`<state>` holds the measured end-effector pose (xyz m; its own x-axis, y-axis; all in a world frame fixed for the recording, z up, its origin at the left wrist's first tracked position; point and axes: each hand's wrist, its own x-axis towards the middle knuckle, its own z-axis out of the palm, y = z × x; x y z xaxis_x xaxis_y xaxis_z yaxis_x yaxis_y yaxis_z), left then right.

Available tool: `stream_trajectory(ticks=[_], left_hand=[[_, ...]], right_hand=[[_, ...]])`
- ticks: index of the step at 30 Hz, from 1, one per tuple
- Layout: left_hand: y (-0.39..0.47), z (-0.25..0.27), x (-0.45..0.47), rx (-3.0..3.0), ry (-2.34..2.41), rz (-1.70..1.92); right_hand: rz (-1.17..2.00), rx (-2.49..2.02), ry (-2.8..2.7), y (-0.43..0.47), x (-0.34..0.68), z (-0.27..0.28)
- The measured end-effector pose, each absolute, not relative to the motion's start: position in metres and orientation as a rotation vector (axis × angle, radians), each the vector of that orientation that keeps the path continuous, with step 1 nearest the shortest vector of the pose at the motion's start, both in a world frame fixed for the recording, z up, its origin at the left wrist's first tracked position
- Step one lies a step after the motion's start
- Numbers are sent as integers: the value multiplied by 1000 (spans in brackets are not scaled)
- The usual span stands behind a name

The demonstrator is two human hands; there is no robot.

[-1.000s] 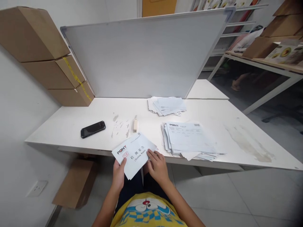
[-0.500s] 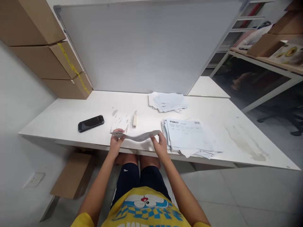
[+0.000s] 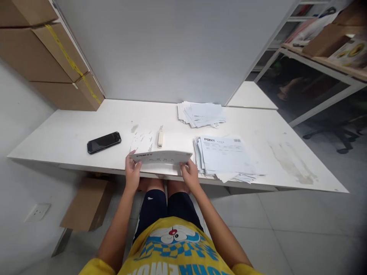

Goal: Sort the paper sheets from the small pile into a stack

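Between my hands, a printed sheet of paper (image 3: 161,157) with a dark heading is held up at the desk's front edge, its face tilted towards me. My left hand (image 3: 133,170) pinches its left end, thumb in front. At the other end my right hand (image 3: 189,172) grips the paper the same way. Just beyond the sheet lies a cream-coloured stapler (image 3: 161,138). To the right is a stack of printed sheets (image 3: 225,154), close to my right hand. A smaller pile of papers (image 3: 202,114) lies farther back.
A black phone (image 3: 104,143) lies on the white desk (image 3: 71,126) at left. Stacked cardboard boxes (image 3: 69,63) stand at the back left, beside a large upright white board (image 3: 172,49). Another cardboard box (image 3: 86,204) is under the desk.
The paper was bowed and nearly edge-on; now it is straighter, with its printed face showing. Both hands still hold its ends. The view has tipped downward.
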<state>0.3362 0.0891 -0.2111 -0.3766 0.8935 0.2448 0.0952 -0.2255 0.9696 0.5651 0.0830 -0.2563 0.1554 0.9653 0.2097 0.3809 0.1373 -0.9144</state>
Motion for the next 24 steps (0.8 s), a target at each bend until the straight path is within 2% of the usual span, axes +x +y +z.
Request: stream_trajectory(ticks=[3,6,12,19,24], left_hand=[[92,-194,325,1280,1425,1792],[108,-191,318,1420,1509,1750],[153,-218,328,1894,1719,1256],[174,-229,356,2474,1493,656],[166,-238,369,2511,1610,623]], right_hand=[[739,-1485,-1445,76,567,-259],[864,-1511,-1396,79,567,-259],[1236,-1566,-1175,103,565,-251],[1189,-1576,-956,106,557,-246],[1182,-1539,-973,105,557,-249]])
